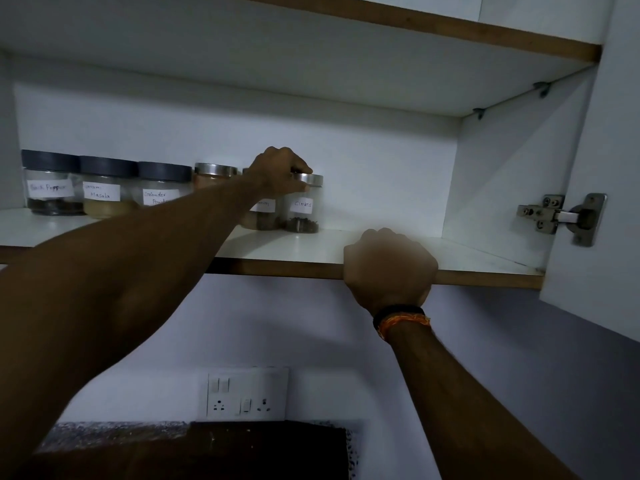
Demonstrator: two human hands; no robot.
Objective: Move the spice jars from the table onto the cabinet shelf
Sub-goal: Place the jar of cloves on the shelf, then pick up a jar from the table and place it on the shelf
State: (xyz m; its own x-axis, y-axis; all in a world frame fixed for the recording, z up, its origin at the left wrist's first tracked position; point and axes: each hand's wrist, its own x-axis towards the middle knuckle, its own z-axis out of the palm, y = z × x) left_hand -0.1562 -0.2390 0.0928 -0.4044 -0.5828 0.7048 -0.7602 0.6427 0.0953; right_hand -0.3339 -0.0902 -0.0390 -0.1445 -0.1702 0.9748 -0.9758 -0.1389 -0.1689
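1. Far to the left of the left hand stands a clear glass jar with a dark grey lid [52, 183]. Its white label reads "Black Pepper".
2. Just beside it is a second clear jar with a dark grey lid [108, 188], labelled "Masala", with light brown powder inside.
3. Next comes a third clear jar with a dark grey lid [163, 184]. The left arm hides part of its label.
4. A clear jar with a shiny metal lid [214, 175] stands closer to the left hand, mostly behind the arm.
5. Another jar with a white label [263, 213] sits right under the left wrist, and its top is hidden.
6. The left hand [280, 171] grasps the shiny metal lid of the clear glass jar labelled "Cloves" [304, 209]. This jar stands upright on the white cabinet shelf with a brown wooden edge [277, 268], last in the row.
7. The right hand [389, 265] is clenched, fingers curled over the shelf's front edge. It is to the right of the jars, well apart from them.
8. A black and orange wristband [401, 318] sits on the right wrist.
9. A metal hinge [561, 216] is far to the right of the right hand.
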